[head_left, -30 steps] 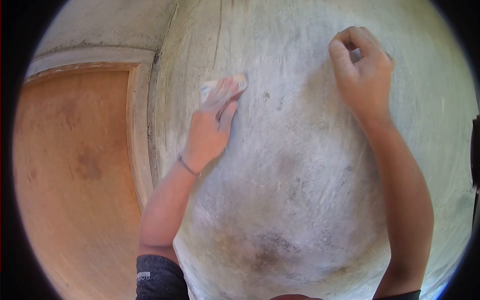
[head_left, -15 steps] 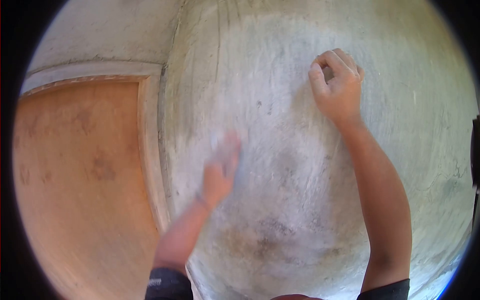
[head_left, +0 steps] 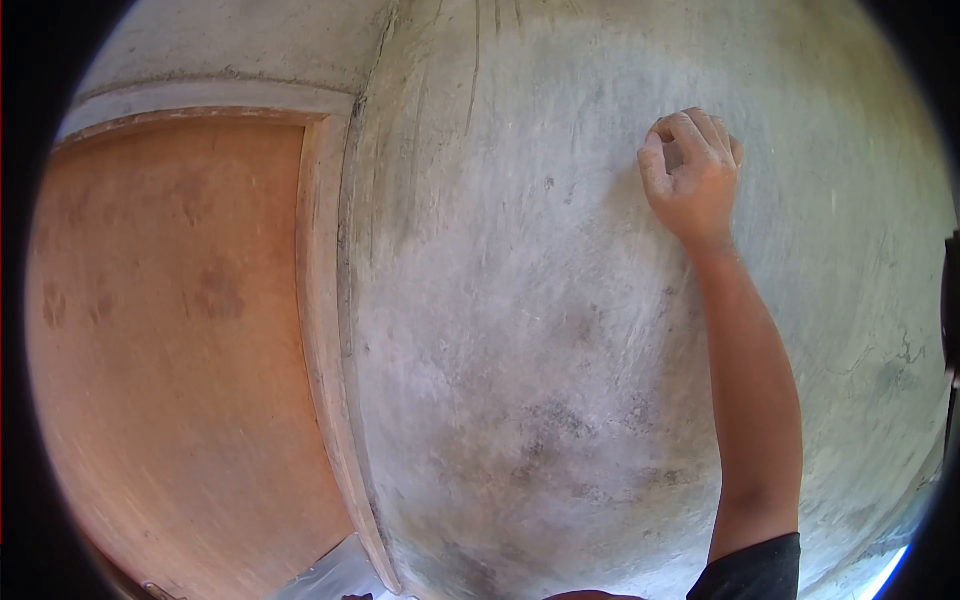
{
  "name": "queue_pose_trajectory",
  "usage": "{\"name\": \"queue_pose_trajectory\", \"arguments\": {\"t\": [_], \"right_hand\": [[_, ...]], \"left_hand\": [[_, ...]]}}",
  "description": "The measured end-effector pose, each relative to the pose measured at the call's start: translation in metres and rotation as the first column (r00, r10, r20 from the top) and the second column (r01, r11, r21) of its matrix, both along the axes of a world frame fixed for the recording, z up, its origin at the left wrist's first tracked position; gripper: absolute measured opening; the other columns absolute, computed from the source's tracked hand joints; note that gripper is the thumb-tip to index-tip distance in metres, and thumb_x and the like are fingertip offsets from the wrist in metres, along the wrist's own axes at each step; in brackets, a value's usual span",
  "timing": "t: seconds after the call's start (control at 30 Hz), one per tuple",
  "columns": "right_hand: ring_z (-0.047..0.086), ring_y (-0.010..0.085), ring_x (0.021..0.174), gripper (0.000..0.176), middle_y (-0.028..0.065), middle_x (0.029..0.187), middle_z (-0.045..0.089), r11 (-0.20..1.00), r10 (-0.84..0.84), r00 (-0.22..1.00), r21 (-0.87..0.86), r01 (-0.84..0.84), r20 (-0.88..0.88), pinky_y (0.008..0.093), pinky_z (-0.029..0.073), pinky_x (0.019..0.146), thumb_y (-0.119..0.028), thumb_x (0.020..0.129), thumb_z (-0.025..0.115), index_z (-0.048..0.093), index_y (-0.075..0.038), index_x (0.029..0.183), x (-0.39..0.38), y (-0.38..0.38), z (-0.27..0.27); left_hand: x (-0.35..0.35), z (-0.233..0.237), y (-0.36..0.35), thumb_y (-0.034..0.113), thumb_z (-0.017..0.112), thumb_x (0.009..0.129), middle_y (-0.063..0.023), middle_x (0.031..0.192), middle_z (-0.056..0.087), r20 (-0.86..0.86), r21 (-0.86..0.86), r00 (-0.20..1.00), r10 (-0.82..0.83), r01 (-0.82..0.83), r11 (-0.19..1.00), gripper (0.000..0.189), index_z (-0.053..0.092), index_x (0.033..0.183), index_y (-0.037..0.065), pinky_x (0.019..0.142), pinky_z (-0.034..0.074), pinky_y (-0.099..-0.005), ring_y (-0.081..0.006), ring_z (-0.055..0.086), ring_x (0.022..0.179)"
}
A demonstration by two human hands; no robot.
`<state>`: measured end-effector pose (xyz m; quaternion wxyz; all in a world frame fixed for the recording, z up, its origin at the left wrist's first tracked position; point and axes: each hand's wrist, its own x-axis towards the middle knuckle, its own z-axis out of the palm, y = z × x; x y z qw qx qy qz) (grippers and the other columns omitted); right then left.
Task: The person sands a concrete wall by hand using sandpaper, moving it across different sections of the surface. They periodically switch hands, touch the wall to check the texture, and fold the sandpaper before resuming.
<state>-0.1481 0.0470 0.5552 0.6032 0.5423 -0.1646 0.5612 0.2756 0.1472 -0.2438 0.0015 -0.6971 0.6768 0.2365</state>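
My right hand (head_left: 697, 170) is up against the upper part of a grey plastered wall (head_left: 500, 300). Its fingers are curled and closed, with pale dust on the knuckles and fingertips. Whatever it may hold is hidden behind the fingers and palm; a dark gap shows between thumb and forefinger. The wall around it carries streaky whitish marks, dark blotches lower down and a few small pits. My left hand is out of sight.
On the left is an orange-brown wooden door panel (head_left: 180, 350) in a pale wooden frame (head_left: 325, 300). A grey, shiny surface (head_left: 335, 575) shows at the frame's foot. Bright light enters at the lower right corner.
My left hand, blurred and near the wall's left part before, has dropped out of view. The view has shifted, so wall and door sit differently. My right hand stays closed at the wall.
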Motion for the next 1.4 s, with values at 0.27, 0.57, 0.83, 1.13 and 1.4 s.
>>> {"name": "queue_pose_trajectory", "arguments": {"t": [0.27, 0.57, 0.83, 1.13, 1.4], "right_hand": [[0.057, 0.0215, 0.076, 0.010, 0.0036, 0.080, 0.061, 0.992, -0.106, 0.973, 0.045, 0.118, -0.205, 0.0375, 0.040, 0.069, -0.018, 0.071, 0.060, 0.062, -0.010, 0.076, 0.001, -0.004, -0.013], [0.059, 0.0271, 0.102, 0.045, 0.0117, 0.110, 0.062, 0.359, 0.402, 0.803, 0.882, 0.305, -0.441, 0.0422, 0.041, 0.093, -0.042, 0.085, 0.060, 0.059, -0.012, 0.118, 0.032, 0.051, -0.154], [0.060, 0.0230, 0.091, 0.057, 0.0062, 0.105, 0.062, 0.277, 0.510, 0.776, 0.925, 0.260, -0.371, 0.0365, 0.039, 0.082, -0.044, 0.080, 0.067, 0.054, -0.012, 0.125, 0.022, 0.118, -0.165], [0.057, 0.0194, 0.084, 0.042, 0.0037, 0.103, 0.063, 0.689, -0.016, 0.883, 0.635, 0.350, -0.469, 0.0344, 0.038, 0.073, -0.026, 0.081, 0.062, 0.057, -0.009, 0.119, 0.030, 0.154, -0.160], [0.049, 0.0272, 0.122, 0.042, 0.0138, 0.129, 0.054, 0.603, -0.714, 0.678, 0.339, 0.723, -0.177, 0.0537, 0.023, 0.108, -0.013, 0.082, 0.050, 0.053, -0.002, 0.123, -0.013, 0.125, -0.103]], "left_hand": [[-0.116, 0.141, -0.038, 0.038, 0.060, 0.084, -0.0195, 0.080, 0.065, -0.791, -0.416, 0.610, 0.037, -0.582, 0.699, 0.035, 0.069, 0.101, 0.009, 0.066, 0.051, -0.0375, -0.0344, 0.066, 0.076], [-0.176, 0.423, -0.066, 0.001, 0.060, 0.082, -0.0121, 0.090, 0.063, -0.601, -0.798, 0.290, -0.744, -0.269, 0.539, 0.016, 0.064, 0.096, -0.004, 0.068, 0.046, -0.0250, -0.0175, 0.060, 0.079], [-0.219, 0.521, -0.066, -0.010, 0.063, 0.077, -0.0100, 0.104, 0.054, -0.029, -0.981, 0.121, -0.992, -0.195, 0.005, 0.021, 0.071, 0.091, 0.004, 0.085, 0.049, -0.0347, -0.0251, 0.058, 0.100], [-0.275, 0.567, -0.073, -0.006, 0.063, 0.080, -0.0124, 0.112, 0.043, 0.077, -0.828, -0.044, -0.996, -0.560, -0.039, 0.022, 0.062, 0.099, 0.004, 0.096, 0.043, -0.0426, -0.0306, 0.050, 0.113], [-0.320, 0.672, -0.098, 0.003, 0.054, 0.083, -0.0193, 0.125, 0.046, 0.116, -0.813, 0.519, -0.847, -0.440, -0.381, 0.039, 0.047, 0.121, -0.002, 0.102, 0.033, -0.0431, -0.0345, 0.044, 0.119]]}}
